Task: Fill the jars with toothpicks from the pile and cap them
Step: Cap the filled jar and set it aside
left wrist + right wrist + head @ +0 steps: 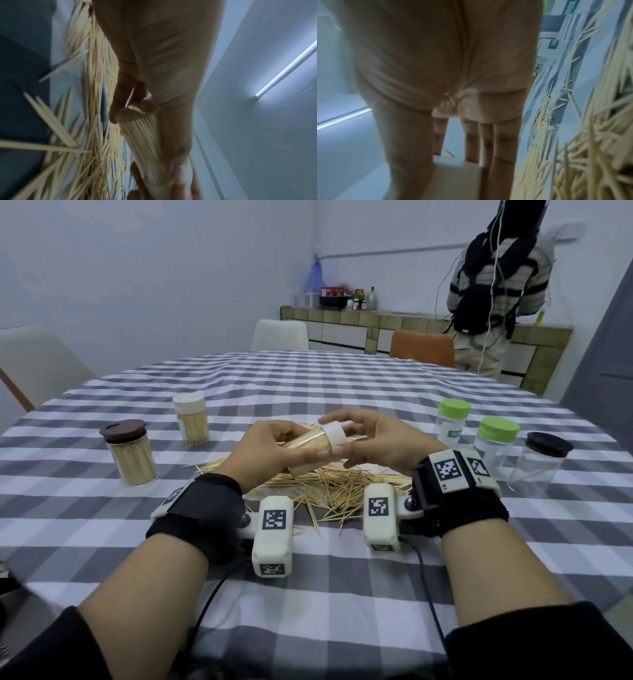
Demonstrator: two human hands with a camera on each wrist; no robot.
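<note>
Above the toothpick pile (342,484), my left hand (274,450) grips a clear jar (310,445) packed with toothpicks, tilted nearly on its side. My right hand (370,436) pinches the white cap (334,433) on the jar's mouth between thumb and fingers. In the left wrist view the jar (142,138) lies along my left hand (154,54), with the pile (96,94) beside it. The right wrist view has my right hand (445,54) with fingers reaching over the blurred white cap (453,175) and the pile (590,135) on the right.
On the checked tablecloth (342,577), a filled brown-lidded jar (132,453) and a filled white-capped jar (190,419) stand at the left. Two green-lidded jars (450,422) (495,445) and a black-lidded jar (539,463) stand at the right. A person (493,285) stands at the back right.
</note>
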